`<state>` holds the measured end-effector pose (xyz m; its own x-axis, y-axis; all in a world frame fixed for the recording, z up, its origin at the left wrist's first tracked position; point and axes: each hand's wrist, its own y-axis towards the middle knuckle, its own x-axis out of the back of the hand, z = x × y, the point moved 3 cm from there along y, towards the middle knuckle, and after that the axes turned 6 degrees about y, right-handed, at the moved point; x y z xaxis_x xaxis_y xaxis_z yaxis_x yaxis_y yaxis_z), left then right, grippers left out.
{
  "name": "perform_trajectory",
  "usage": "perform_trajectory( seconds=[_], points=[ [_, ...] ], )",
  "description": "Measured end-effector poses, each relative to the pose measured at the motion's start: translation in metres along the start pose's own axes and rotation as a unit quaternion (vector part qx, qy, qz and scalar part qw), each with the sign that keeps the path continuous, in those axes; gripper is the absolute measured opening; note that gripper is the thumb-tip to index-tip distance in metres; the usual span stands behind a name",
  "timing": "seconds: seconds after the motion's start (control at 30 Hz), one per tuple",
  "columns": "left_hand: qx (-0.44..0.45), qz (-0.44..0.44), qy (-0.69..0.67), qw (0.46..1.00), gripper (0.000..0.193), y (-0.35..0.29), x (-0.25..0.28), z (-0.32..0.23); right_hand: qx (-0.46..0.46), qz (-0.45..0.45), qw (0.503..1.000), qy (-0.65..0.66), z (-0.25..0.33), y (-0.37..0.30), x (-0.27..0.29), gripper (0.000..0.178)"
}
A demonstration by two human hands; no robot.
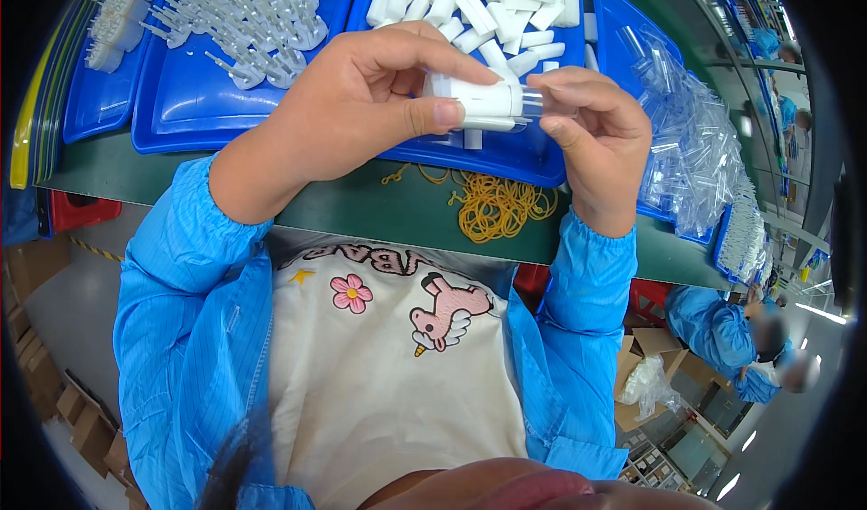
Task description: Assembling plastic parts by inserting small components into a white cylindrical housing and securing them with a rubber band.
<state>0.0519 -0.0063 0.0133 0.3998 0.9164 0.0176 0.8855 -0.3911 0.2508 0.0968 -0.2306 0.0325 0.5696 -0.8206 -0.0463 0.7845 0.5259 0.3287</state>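
Observation:
Above the front of a blue tray, my two hands meet on a white block-shaped piece with clear plastic around it. My left hand pinches its left end between thumb and fingers. With thumb and fingertips, my right hand grips the clear plastic sleeve at the right end. How far the white piece sits inside the plastic is hard to make out. Loose white blocks fill the tray behind. Below the hands, a tangle of yellow rubber bands lies on the green table.
On the left, a blue tray holds many white pronged parts. Clear plastic sleeves are heaped in a tray on the right. Farther right, people in blue clothing are near open cardboard boxes.

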Motion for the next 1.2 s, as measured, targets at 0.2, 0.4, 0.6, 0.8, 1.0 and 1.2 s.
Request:
perform_trajectory(
  seconds=[0.2,0.4,0.6,0.8,1.0,1.2],
  points=[
    [0.004,-0.012,-0.062,0.998,0.034,0.001,-0.004,0.002,0.062,0.000,0.997,-0.035,0.004,-0.001,-0.006,0.024],
    [0.036,-0.041,-0.062,0.997,0.027,0.000,-0.009,0.001,0.043,-0.011,0.998,-0.042,0.006,0.001,-0.010,0.023],
    [0.030,-0.086,-0.041,0.995,0.013,-0.004,-0.007,0.004,0.083,0.006,0.992,-0.091,0.007,-0.001,-0.018,0.021],
    [0.013,-0.093,-0.066,0.993,0.011,-0.005,-0.008,0.004,0.084,-0.004,0.991,-0.102,0.010,-0.002,-0.022,0.020],
    [-0.014,-0.117,-0.104,0.988,0.013,-0.005,-0.010,0.006,0.086,-0.001,0.992,-0.095,0.009,-0.002,-0.022,0.019],
    [-0.002,-0.119,-0.102,0.988,0.013,-0.006,-0.011,0.006,0.084,-0.003,0.995,-0.056,0.007,-0.003,-0.021,0.017]
  ],
)
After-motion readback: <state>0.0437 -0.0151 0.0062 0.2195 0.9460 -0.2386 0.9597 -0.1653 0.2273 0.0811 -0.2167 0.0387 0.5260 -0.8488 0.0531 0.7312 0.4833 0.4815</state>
